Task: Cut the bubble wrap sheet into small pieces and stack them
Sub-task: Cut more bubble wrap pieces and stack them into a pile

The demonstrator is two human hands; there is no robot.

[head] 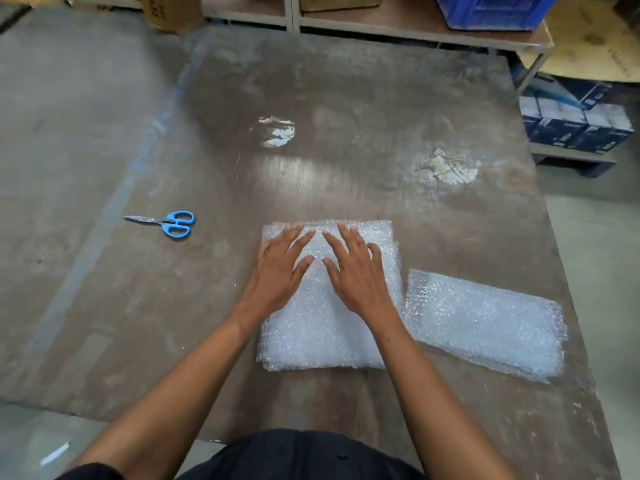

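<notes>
**Both palms flat on the bubble wrap stack**

Much at the edges was cut off or hard to read. The cardboard box (172, 11) at the top was cropped and its printing illegible. The blue crate (493, 10) on the shelf (415, 32) showed only its lower part, and the dark cartons (575, 123) to the right were too blurred to identify. How many layers made up the bubble wrap stack (318, 327) could not be counted; only slightly offset edges showed at its far right corner. The hands hid its middle.

The left hand (280, 271) and right hand (356, 275) lay side by side on the far half of the stack, fingers straight and spread, palms down, gripping nothing. Their index fingers and thumbs nearly met, framing a gap of wrap. Both forearms reached forward from the bottom of the view.

The stack sat on the worn brown table (346, 98), near its front right. A second bubble wrap piece (485, 323) lay just beside it on the right, angled. The blue-handled scissors (166, 223) lay closed, well apart to the left.
</notes>
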